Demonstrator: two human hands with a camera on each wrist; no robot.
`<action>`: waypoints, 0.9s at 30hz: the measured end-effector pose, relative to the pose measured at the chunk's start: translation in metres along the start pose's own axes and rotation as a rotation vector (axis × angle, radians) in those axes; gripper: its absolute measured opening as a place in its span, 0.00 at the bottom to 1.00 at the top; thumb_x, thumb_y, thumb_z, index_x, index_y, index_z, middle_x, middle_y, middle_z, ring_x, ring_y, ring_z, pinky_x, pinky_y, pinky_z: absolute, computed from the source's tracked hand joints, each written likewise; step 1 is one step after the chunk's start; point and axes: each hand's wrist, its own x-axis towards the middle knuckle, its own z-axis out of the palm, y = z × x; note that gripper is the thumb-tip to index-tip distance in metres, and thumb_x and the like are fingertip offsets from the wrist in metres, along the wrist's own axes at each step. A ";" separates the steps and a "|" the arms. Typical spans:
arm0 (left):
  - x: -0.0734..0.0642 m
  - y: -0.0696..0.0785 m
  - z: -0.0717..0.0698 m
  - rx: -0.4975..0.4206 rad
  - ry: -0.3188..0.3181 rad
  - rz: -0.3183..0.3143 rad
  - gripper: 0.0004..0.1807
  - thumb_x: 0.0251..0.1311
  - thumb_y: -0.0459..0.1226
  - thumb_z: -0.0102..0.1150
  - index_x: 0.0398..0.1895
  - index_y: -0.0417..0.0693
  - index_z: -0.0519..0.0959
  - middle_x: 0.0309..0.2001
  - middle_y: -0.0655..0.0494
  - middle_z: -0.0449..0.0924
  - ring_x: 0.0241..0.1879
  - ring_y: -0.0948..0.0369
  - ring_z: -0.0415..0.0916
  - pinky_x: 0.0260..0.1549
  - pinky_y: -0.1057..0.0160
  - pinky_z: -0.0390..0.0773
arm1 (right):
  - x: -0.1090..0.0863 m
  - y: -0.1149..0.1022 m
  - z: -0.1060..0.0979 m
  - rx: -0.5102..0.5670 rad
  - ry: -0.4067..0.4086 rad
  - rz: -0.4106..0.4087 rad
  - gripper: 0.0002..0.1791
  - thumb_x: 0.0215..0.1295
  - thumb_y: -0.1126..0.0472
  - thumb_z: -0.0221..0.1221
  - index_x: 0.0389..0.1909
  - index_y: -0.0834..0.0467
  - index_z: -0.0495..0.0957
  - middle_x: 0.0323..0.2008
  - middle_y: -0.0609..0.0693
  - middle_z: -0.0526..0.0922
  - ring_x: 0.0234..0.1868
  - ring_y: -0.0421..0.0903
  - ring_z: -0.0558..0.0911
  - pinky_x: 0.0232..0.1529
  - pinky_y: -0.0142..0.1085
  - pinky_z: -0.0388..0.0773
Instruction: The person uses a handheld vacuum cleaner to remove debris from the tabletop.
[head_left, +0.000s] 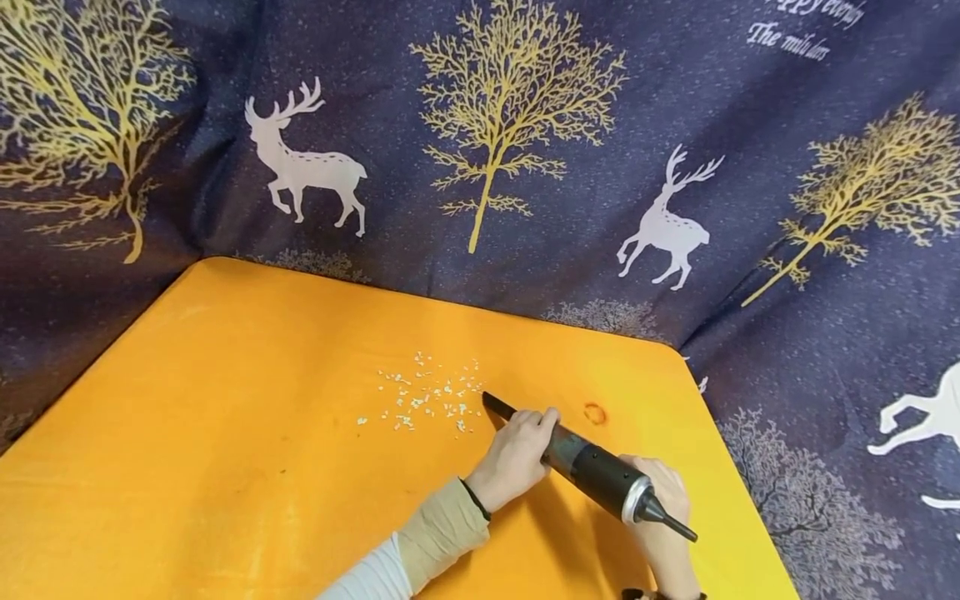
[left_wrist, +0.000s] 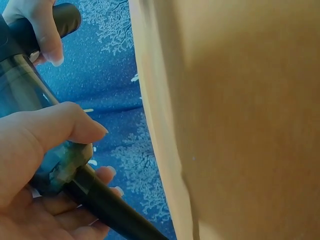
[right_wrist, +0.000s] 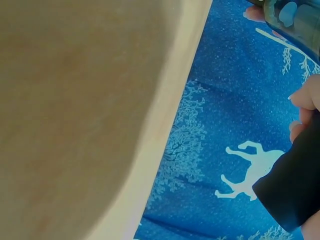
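A black handheld vacuum cleaner (head_left: 592,471) slants over the right part of the yellow table. Around its front end, by the clear dust cup, my left hand (head_left: 517,454) is curled; in the left wrist view the thumb and fingers of that hand (left_wrist: 35,145) lie on either side of it. My right hand (head_left: 663,500), partly hidden behind the body, grips the handle (right_wrist: 290,175). The flat black nozzle (head_left: 497,405) points at the right edge of a scatter of small white scraps (head_left: 427,400). Whether its tip touches the tabletop, I cannot tell.
The yellow tabletop (head_left: 225,400) has rounded far corners and bears a small orange ring mark (head_left: 595,413) right of the nozzle. Behind and beside it hangs a dark blue cloth (head_left: 420,167) printed with white deer and golden trees.
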 end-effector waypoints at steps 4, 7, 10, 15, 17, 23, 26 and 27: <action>0.003 -0.007 -0.002 -0.009 -0.004 -0.013 0.32 0.43 0.39 0.77 0.50 0.49 0.68 0.40 0.54 0.80 0.43 0.55 0.77 0.39 0.65 0.79 | 0.005 -0.001 0.007 0.013 0.005 -0.016 0.09 0.50 0.63 0.52 0.29 0.60 0.79 0.24 0.53 0.82 0.28 0.52 0.79 0.33 0.43 0.67; 0.005 -0.011 -0.002 -0.016 -0.009 -0.018 0.33 0.44 0.39 0.77 0.51 0.49 0.68 0.41 0.54 0.80 0.44 0.55 0.77 0.39 0.65 0.79 | 0.009 -0.002 0.011 0.030 0.007 -0.021 0.09 0.50 0.64 0.52 0.29 0.60 0.80 0.24 0.54 0.82 0.28 0.52 0.78 0.33 0.43 0.66; 0.007 -0.015 -0.003 -0.010 -0.008 -0.022 0.33 0.43 0.39 0.77 0.51 0.49 0.68 0.41 0.54 0.80 0.44 0.55 0.77 0.39 0.64 0.80 | 0.011 -0.002 0.014 0.039 0.009 -0.024 0.09 0.51 0.64 0.52 0.30 0.61 0.80 0.24 0.54 0.82 0.28 0.52 0.78 0.33 0.42 0.66; 0.010 -0.021 -0.005 -0.016 0.000 -0.031 0.31 0.43 0.38 0.76 0.49 0.50 0.68 0.41 0.54 0.81 0.44 0.55 0.78 0.39 0.64 0.80 | 0.015 -0.004 0.019 0.059 0.001 -0.023 0.10 0.56 0.62 0.51 0.30 0.60 0.80 0.25 0.52 0.82 0.28 0.51 0.78 0.34 0.41 0.66; 0.011 -0.023 -0.005 -0.019 0.000 -0.030 0.31 0.44 0.38 0.76 0.49 0.49 0.68 0.41 0.53 0.81 0.45 0.55 0.78 0.40 0.64 0.80 | 0.017 -0.004 0.021 0.074 -0.002 -0.017 0.11 0.58 0.61 0.50 0.31 0.60 0.80 0.25 0.52 0.82 0.28 0.51 0.78 0.34 0.40 0.66; 0.017 -0.030 -0.004 -0.019 0.007 -0.017 0.31 0.44 0.39 0.76 0.49 0.49 0.68 0.41 0.53 0.81 0.45 0.54 0.78 0.41 0.63 0.80 | 0.021 -0.003 0.026 0.100 0.011 -0.011 0.14 0.61 0.57 0.49 0.31 0.60 0.80 0.24 0.53 0.82 0.29 0.51 0.78 0.35 0.40 0.65; 0.020 -0.033 -0.004 -0.026 0.001 -0.021 0.31 0.44 0.39 0.76 0.50 0.49 0.68 0.41 0.53 0.81 0.45 0.54 0.78 0.41 0.63 0.80 | 0.024 -0.001 0.031 0.089 0.033 -0.024 0.16 0.64 0.56 0.47 0.30 0.60 0.80 0.24 0.53 0.82 0.29 0.52 0.79 0.34 0.41 0.66; 0.021 -0.034 -0.004 -0.028 -0.005 -0.023 0.32 0.44 0.39 0.76 0.51 0.49 0.68 0.41 0.53 0.81 0.45 0.54 0.78 0.40 0.63 0.80 | 0.025 0.000 0.033 0.087 0.034 -0.020 0.18 0.67 0.54 0.47 0.30 0.60 0.80 0.25 0.53 0.83 0.29 0.53 0.79 0.34 0.41 0.66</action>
